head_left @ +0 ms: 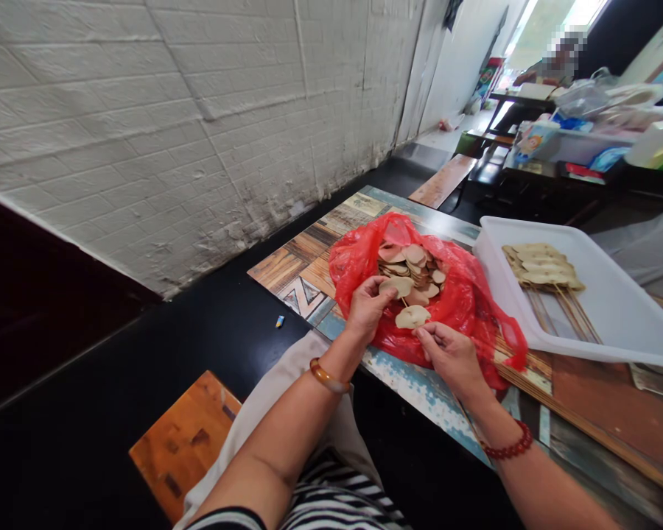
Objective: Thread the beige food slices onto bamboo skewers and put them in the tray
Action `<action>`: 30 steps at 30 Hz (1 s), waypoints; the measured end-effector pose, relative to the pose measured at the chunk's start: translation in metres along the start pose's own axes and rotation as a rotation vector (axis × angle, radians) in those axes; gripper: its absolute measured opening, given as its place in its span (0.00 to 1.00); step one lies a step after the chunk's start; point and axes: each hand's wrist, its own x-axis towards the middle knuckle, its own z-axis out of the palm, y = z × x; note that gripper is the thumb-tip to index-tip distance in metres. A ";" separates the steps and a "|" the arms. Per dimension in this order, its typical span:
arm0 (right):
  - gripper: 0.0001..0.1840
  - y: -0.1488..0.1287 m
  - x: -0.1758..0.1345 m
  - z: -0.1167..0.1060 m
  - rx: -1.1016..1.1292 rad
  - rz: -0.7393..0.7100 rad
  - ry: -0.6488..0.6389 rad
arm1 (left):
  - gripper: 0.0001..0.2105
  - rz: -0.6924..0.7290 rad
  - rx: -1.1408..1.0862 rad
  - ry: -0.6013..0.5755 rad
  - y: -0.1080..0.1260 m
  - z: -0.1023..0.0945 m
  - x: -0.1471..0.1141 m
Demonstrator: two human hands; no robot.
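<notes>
My left hand [367,308] pinches a thin, round beige slice [396,286] between thumb and fingers. Just below it, my right hand [451,359] is closed around a thin wooden skewer [404,301], whose tip points at the left hand's slice. A second beige slice [412,317] is threaded on this skewer near the right fingertips. Both hands are over an open red plastic bag [359,258], in which many loose slices [414,266] lie piled. Whether the skewer tip pierces the upper slice, I cannot tell.
To the right stands a white plastic tray [630,294] with several filled skewers [544,266]. Bare sticks [522,368] lie beside the bag on the patterned table [287,266]. A wooden stool [185,442] is at lower left. Behind are a cluttered table and a person [558,66].
</notes>
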 end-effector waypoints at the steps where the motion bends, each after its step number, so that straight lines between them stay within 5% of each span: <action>1: 0.17 0.000 0.000 0.000 -0.004 0.004 0.002 | 0.13 0.010 0.014 -0.007 0.000 0.000 0.000; 10: 0.18 0.000 0.001 0.000 -0.036 0.006 0.006 | 0.08 0.106 0.256 -0.020 -0.002 -0.001 -0.002; 30: 0.18 0.003 0.002 -0.001 -0.059 -0.012 0.027 | 0.08 0.100 0.273 -0.085 -0.008 -0.002 -0.003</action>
